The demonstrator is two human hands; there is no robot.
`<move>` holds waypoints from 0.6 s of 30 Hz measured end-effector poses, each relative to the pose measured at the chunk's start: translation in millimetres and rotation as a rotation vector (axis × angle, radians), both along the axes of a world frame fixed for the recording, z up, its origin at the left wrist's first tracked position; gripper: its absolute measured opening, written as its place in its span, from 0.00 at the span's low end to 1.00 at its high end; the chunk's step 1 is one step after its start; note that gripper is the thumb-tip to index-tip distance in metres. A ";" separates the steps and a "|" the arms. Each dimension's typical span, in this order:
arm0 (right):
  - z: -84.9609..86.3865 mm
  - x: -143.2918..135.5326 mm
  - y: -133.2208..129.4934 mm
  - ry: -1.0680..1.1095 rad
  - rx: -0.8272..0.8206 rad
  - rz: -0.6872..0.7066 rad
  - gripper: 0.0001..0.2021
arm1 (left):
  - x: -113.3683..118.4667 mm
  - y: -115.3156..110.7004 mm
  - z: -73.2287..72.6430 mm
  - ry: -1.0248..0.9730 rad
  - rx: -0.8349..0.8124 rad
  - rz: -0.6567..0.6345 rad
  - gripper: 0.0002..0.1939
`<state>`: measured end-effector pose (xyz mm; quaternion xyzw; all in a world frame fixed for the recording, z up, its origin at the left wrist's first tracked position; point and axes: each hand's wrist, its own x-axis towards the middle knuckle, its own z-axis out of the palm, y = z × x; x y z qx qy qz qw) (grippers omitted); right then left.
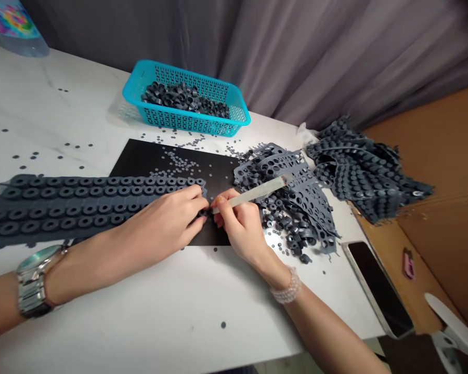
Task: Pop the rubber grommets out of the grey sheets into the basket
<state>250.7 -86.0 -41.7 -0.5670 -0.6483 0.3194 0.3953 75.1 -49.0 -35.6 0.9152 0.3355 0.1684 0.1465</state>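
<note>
The grey rubber sheet (89, 200), rowed with raised rings, lies flat at your left, its end on the black mat (216, 176). Your left hand (169, 218) rests over that end, fingertips closed in on its edge. Your right hand (239, 223) pinches a pale stick-like tool (253, 194), tip beside them.
</note>
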 end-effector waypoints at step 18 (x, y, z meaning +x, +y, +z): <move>-1.2 -5.7 -3.2 -0.115 0.103 0.018 0.15 | 10.7 6.3 -11.5 0.059 0.068 0.060 0.10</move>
